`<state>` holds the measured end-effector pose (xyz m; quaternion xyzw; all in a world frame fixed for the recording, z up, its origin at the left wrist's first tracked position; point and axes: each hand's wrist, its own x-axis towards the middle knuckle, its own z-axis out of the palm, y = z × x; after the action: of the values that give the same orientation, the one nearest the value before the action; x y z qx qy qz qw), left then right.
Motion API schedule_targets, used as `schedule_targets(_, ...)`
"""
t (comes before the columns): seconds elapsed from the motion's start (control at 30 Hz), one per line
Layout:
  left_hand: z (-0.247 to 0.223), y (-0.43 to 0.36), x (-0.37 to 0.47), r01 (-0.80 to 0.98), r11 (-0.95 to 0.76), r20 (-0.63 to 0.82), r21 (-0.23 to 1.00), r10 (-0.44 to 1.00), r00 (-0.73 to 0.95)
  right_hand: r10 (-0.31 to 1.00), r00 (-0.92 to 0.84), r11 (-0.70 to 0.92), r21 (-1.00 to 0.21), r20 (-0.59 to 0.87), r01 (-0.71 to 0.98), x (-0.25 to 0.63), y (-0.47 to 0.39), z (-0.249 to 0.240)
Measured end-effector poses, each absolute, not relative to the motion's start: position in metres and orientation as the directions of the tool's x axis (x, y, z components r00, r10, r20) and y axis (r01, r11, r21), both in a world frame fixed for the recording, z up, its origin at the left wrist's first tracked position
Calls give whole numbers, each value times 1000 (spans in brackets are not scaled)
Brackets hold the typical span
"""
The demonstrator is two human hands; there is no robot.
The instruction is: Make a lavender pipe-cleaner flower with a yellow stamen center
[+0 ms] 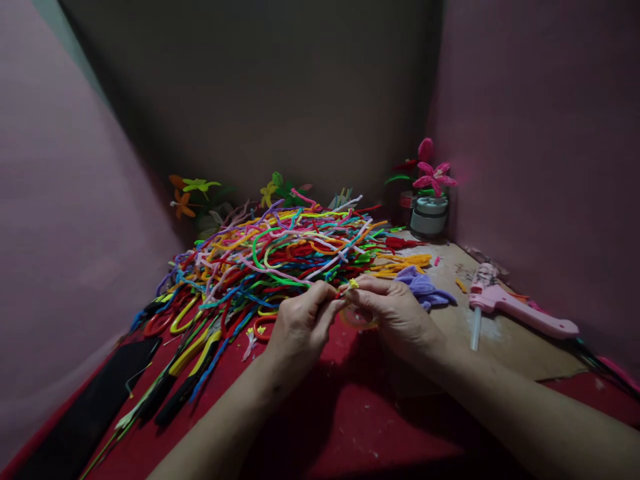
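While the left hand (303, 315) and right hand (400, 313) pinch closed, they hold a small yellow-tipped piece (354, 284).

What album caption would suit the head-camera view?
Left hand and right hand meet at a small yellow-tipped piece before a tangled heap of multicoloured fuzzy stems.
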<state>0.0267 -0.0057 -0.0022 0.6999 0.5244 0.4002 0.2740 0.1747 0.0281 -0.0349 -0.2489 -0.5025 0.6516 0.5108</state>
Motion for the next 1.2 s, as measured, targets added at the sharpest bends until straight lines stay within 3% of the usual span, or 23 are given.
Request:
schedule_targets(0.07,-7,-6,27,589,-363,349,723,926,142,917,-359,16,-917,172,-399,175,27,-35)
schedule_targets(0.13,-10,-6,26,576,-352,332,738,932,146,919,-371,-28,-919,131,-393,176,27,-35)
schedule_targets(0.27,-5,-6,26,471,-245,199,847,969,145,908,-409,-66,-937,85,-342,178,29,-33)
schedule_targets(0.53,11,-7,25,218,69,-112,974,974,195,933,-321,80,-963,162,-256,179,22,-22)
schedule_targets(0.73,5,-2,14,-102,279,-215,955,887,408,904,-383,55,-939,191,-340,179,22,-24)
schedule_targets(0.87,5,-2,11,-143,375,-251,916,813,526,846,-501,-28,-924,182,-382,180,23,-25)
schedule_targets(0.97,9,-3,14,-40,285,-228,958,837,497,843,-509,-58,-911,175,-409,179,25,-27)
schedule_targets(1.07,11,-5,19,135,121,-162,983,920,356,896,-409,-9,-912,175,-409,178,28,-30)
schedule_targets(1.2,5,-5,25,313,-85,27,946,982,186,931,-307,68,-920,198,-386,177,31,-33)
